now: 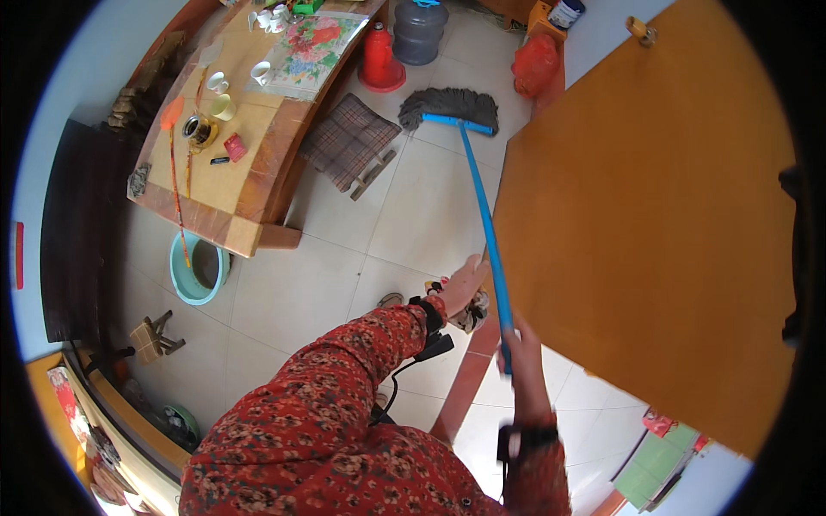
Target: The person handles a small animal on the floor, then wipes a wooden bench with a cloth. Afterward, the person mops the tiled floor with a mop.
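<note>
My right hand grips the upper end of the blue pole of a flat floor mop. The mop's dark grey fringed head lies on the tiles by the far end of an open wooden door. My left hand is stretched out at the door's near edge, left of the pole. Whether it touches the door or holds anything cannot be made out. Just below it shows a patterned cloth-like bundle, partly hidden by the hand.
Left of the mop stand a plaid-covered stool and a long wooden table with cups and a glass teapot. Farther off are a red thermos and a water jug. A blue basin and small folding stool sit left.
</note>
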`<action>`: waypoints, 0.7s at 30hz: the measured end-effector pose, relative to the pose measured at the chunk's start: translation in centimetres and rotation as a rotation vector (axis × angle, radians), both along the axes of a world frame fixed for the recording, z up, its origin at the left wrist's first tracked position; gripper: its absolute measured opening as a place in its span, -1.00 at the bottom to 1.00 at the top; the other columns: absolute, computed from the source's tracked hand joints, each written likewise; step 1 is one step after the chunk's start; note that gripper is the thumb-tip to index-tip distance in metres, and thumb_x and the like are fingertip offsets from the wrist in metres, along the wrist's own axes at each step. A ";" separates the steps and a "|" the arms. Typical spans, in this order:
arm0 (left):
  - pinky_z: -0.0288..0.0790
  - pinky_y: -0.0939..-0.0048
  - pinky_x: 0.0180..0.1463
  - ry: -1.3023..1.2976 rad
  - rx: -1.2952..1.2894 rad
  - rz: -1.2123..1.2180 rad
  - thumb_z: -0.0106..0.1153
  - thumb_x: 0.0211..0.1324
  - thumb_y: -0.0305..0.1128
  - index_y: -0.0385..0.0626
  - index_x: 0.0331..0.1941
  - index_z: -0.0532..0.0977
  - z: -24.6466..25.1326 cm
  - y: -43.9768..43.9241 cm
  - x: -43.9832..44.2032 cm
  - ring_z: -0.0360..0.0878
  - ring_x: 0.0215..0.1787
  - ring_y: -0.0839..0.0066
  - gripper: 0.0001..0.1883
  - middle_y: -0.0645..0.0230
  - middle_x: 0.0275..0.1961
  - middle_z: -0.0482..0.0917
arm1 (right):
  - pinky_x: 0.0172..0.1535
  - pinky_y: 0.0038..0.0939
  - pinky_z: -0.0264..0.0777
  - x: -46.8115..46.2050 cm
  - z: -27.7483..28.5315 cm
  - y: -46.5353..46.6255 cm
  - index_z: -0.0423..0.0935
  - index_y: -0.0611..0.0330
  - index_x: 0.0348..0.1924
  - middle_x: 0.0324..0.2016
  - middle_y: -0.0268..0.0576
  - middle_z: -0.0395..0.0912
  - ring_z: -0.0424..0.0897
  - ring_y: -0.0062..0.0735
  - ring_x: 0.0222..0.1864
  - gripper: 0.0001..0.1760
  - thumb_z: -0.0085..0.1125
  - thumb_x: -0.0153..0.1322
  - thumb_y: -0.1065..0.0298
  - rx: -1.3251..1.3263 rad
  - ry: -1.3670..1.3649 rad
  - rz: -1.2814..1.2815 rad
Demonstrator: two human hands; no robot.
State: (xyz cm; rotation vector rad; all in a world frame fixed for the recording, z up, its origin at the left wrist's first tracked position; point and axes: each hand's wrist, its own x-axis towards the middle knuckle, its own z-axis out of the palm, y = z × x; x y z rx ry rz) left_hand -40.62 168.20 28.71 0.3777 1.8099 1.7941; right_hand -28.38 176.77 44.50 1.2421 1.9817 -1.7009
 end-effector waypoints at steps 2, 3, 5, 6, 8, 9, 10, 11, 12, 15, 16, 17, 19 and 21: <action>0.36 0.14 -0.17 0.179 0.131 0.053 -0.16 0.45 -0.11 -0.21 -0.16 0.35 -0.2 -2.7 1.5 0.47 -0.31 0.10 -0.66 0.12 -0.37 0.47 | -0.63 -0.50 0.33 -2.3 -3.6 0.7 0.30 -0.01 0.31 -0.61 -0.28 0.46 0.42 -0.54 -0.70 -0.52 -0.04 0.52 0.18 -0.099 0.080 0.066; 0.34 0.18 -0.18 -0.262 0.083 -0.098 -0.13 0.43 -0.09 -0.23 -0.24 0.35 -0.4 -4.9 3.4 0.46 -0.30 0.19 -0.63 0.13 -0.39 0.45 | -0.61 -0.46 0.36 -1.8 -5.1 0.1 0.30 -0.03 0.31 -0.59 -0.23 0.49 0.45 -0.49 -0.70 -0.52 -0.08 0.53 0.16 0.010 -0.033 0.081; 0.33 0.27 -0.23 -0.099 -0.176 -0.278 -0.07 0.38 -0.10 -0.24 -0.31 0.37 -1.1 -8.4 6.5 0.43 -0.36 0.33 -0.62 0.19 -0.41 0.44 | -0.58 -0.38 0.41 -0.7 -8.0 -1.3 0.29 -0.07 0.30 -0.57 -0.14 0.54 0.50 -0.39 -0.69 -0.53 -0.15 0.54 0.12 0.199 -0.190 0.131; 0.33 0.27 -0.23 -0.094 -0.165 -0.311 -0.06 0.37 -0.10 -0.25 -0.33 0.38 -1.4 -10.5 8.5 0.43 -0.37 0.35 -0.61 0.20 -0.42 0.44 | -0.58 -0.35 0.42 1.1 -8.9 -2.2 0.30 -0.06 0.31 -0.57 -0.11 0.52 0.51 -0.36 -0.66 -0.53 -0.13 0.54 0.14 0.221 -0.153 0.163; 0.33 0.25 -0.22 -0.238 -0.128 -0.374 -0.08 0.36 -0.11 -0.27 -0.35 0.41 -2.4 -14.7 12.3 0.43 -0.37 0.31 -0.61 0.14 -0.44 0.44 | -0.57 -0.28 0.44 6.9 -9.8 -4.9 0.30 -0.05 0.32 -0.56 -0.07 0.49 0.55 -0.28 -0.61 -0.52 -0.11 0.53 0.17 0.328 -0.203 0.197; 0.35 0.29 -0.26 -0.201 -0.125 -0.364 -0.04 0.36 -0.11 -0.26 -0.35 0.40 -2.7 -16.5 14.4 0.45 -0.39 0.38 -0.61 0.23 -0.45 0.45 | -0.44 -0.19 0.48 10.7 -9.6 -6.2 0.28 -0.03 0.32 -0.46 0.04 0.54 0.59 -0.12 -0.50 -0.52 -0.12 0.54 0.16 0.347 -0.115 0.217; 0.37 0.34 -0.30 -0.174 -0.102 -0.358 0.00 0.36 -0.11 -0.25 -0.34 0.39 -3.1 -18.1 16.1 0.48 -0.42 0.46 -0.62 0.32 -0.46 0.46 | -0.30 -0.10 0.51 14.4 -9.3 -7.3 0.27 -0.01 0.33 -0.37 0.14 0.59 0.64 0.03 -0.39 -0.51 -0.14 0.54 0.15 0.406 -0.050 0.239; 0.39 0.39 -0.33 -0.128 -0.079 -0.352 0.03 0.36 -0.10 -0.24 -0.34 0.39 -3.4 -19.0 17.4 0.51 -0.44 0.53 -0.63 0.41 -0.47 0.47 | -0.13 -0.05 0.47 18.2 -8.8 -8.4 0.26 -0.03 0.34 -0.19 0.25 0.60 0.62 0.18 -0.17 -0.51 -0.16 0.55 0.14 0.404 -0.103 0.277; 0.39 0.36 -0.35 -0.052 -0.027 -0.338 0.03 0.35 -0.10 -0.23 -0.37 0.40 -3.7 -19.3 19.0 0.51 -0.46 0.49 -0.62 0.37 -0.48 0.48 | -0.12 -0.04 0.46 22.6 -8.2 -9.8 0.28 -0.05 0.32 -0.15 0.26 0.60 0.62 0.22 -0.14 -0.53 -0.14 0.54 0.16 0.313 -0.189 0.228; 0.34 0.25 -0.46 -0.420 -0.006 -0.296 -0.01 0.35 -0.07 -0.21 -0.50 0.46 -3.7 -19.6 23.8 0.46 -0.59 0.36 -0.55 0.28 -0.59 0.47 | -0.43 -0.14 0.46 35.5 -6.6 -14.9 0.26 -0.09 0.37 -0.45 0.16 0.56 0.60 -0.02 -0.51 -0.46 -0.10 0.52 0.16 0.373 -0.206 0.203; 0.31 0.23 -0.56 -0.713 0.032 -0.259 -0.03 0.35 -0.02 -0.17 -0.58 0.47 -3.4 -19.6 25.3 0.40 -0.70 0.34 -0.50 0.28 -0.68 0.44 | -0.55 -0.24 0.43 39.7 -5.8 -16.9 0.27 -0.06 0.37 -0.53 0.06 0.55 0.55 -0.19 -0.64 -0.46 -0.10 0.51 0.17 0.401 -0.243 0.187; 0.33 0.27 -0.52 -0.767 -0.025 -0.321 0.00 0.33 0.02 -0.14 -0.57 0.46 -3.0 -19.5 26.5 0.42 -0.67 0.39 -0.50 0.30 -0.65 0.47 | -0.59 -0.35 0.40 43.7 -4.9 -18.6 0.29 0.01 0.36 -0.61 -0.10 0.51 0.51 -0.39 -0.70 -0.46 -0.08 0.51 0.18 0.358 -0.201 0.173; 0.37 0.37 -0.45 -0.807 -0.137 -0.408 0.05 0.29 0.09 -0.09 -0.56 0.43 -2.0 -19.6 28.5 0.46 -0.62 0.48 -0.51 0.33 -0.58 0.52 | -0.58 -0.46 0.38 51.8 -1.2 -21.3 0.29 0.12 0.35 -0.62 -0.21 0.45 0.48 -0.53 -0.68 -0.45 0.00 0.50 0.23 0.085 -0.214 -0.027; 0.40 0.31 -0.58 -1.022 -0.074 -0.542 0.02 0.28 0.15 -0.10 -0.64 0.47 -0.8 -20.2 31.2 0.45 -0.74 0.39 -0.42 0.35 -0.73 0.44 | -0.58 -0.49 0.36 57.2 1.6 -24.4 0.29 0.10 0.36 -0.63 -0.25 0.44 0.47 -0.59 -0.67 -0.45 0.02 0.50 0.25 0.289 -0.181 0.098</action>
